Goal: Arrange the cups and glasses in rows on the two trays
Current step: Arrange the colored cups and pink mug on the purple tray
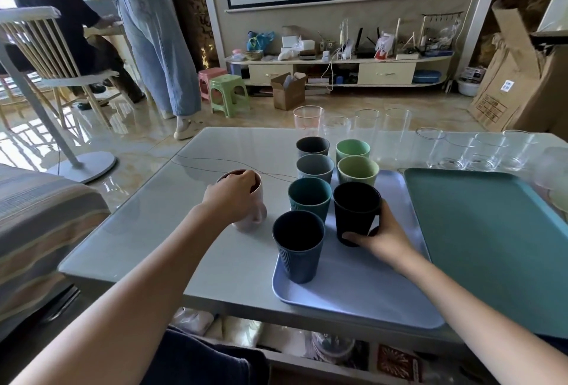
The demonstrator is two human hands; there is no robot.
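1. The surface (215,261) is pale grey and glossy; its right end is cut off by the frame edge.
2. The teal tray (491,246) lies flat on the right, long axis running away from the viewer, nothing standing on it. Its right and near edges run out of view.
3. The lavender tray (353,286) lies just beside the teal one on its left, long axis likewise away from the viewer. It carries ribbed cups, upright and mouths up, in two rows.
4. Left row, near to far: navy cup (298,246), teal cup (309,198), grey cup (315,168), dark grey cup (313,146).
5. Right row: black cup (356,209), then two green cups (358,170).
6. The clear glasses (398,135) stand upright on the surface beyond both trays; their outlines are faint, and one far right is blurred.
7. The pink cup (250,215) stands off the trays, left of the teal cup, largely hidden.
8. The left hand (233,197) covers the pink cup's rim, fingers curled on it.
9. The right hand (384,237) wraps the black cup's base, fingers pressed against its wall.
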